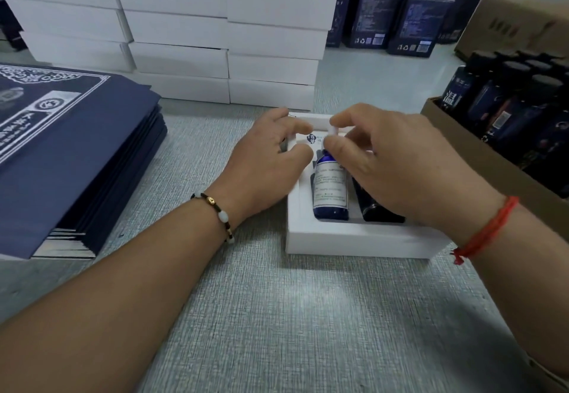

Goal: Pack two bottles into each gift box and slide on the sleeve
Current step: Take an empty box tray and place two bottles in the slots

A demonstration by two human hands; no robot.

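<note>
An open white gift box (354, 238) lies on the grey table in front of me. Two bottles lie side by side in its insert: a blue bottle (331, 189) with a white label on the left and a dark bottle (378, 211) on the right, partly hidden under my right hand. My right hand (400, 162) pinches the blue bottle's small white cap between thumb and forefinger at the far end of the box. My left hand (264, 162) lies over the box's left wall, with its fingers and thumb curled round that edge.
A stack of flat navy sleeves (70, 152) with white print sits at the left. Stacked white boxes (215, 38) form a wall behind. A cardboard tray of several dark bottles (508, 121) stands at the right, with dark blue cartons (400, 23) behind it.
</note>
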